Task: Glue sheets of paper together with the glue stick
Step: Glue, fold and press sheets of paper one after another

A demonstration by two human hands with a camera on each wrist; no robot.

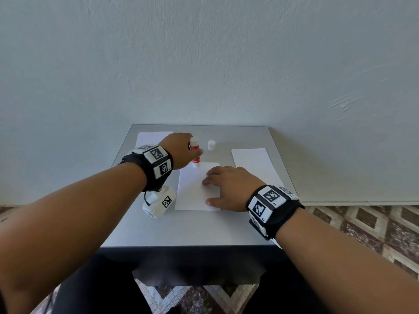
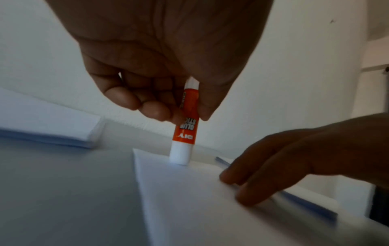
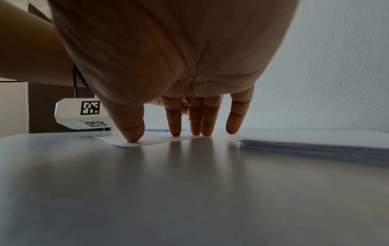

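Note:
A white sheet of paper (image 1: 192, 191) lies in the middle of the grey table (image 1: 181, 232). My left hand (image 1: 181, 152) grips an orange and white glue stick (image 1: 195, 152), uncapped end down on the sheet's far edge. In the left wrist view the glue stick (image 2: 184, 131) stands almost upright on the sheet (image 2: 210, 208), held between thumb and fingers. My right hand (image 1: 226, 186) lies flat on the sheet's right side, fingers straight. The right wrist view shows its fingertips (image 3: 175, 131) pressing the sheet (image 3: 130, 144) down.
The white cap (image 1: 211, 145) stands on the table behind the sheet. One stack of paper (image 1: 254, 164) lies at the right, another stack (image 1: 150, 138) at the far left. A white tagged device (image 1: 159, 201) hangs under my left wrist. The table's front edge is near me.

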